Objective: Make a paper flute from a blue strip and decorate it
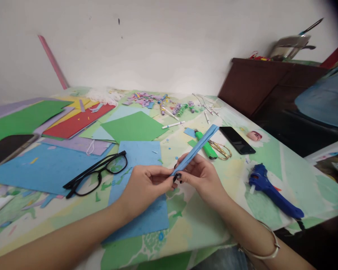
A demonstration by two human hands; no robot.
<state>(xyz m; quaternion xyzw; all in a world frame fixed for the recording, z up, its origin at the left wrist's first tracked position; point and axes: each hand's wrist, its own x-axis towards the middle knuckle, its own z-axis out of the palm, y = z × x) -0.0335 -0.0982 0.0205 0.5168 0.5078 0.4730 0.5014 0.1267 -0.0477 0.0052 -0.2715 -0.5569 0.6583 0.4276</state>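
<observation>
A narrow strip of folded blue paper [198, 148] slants up to the right between my hands. My left hand [148, 183] pinches its lower end between thumb and fingers. My right hand [201, 176] grips the same strip just above, with the thumb in front and the fingers behind. Beneath my left hand lies a blue sheet [141, 153] on the table. Beyond the strip are a green cutter-like tool [207, 144] and gold-handled scissors [224, 150], partly covered by it.
Black-framed glasses [101, 174] lie at left, near coloured sheets [135, 125]. A blue glue gun [273, 191], a black phone [236, 140] and a pink eraser-like piece [254, 135] are at right. Markers [173, 125] and paper scraps [141, 99] lie toward the wall.
</observation>
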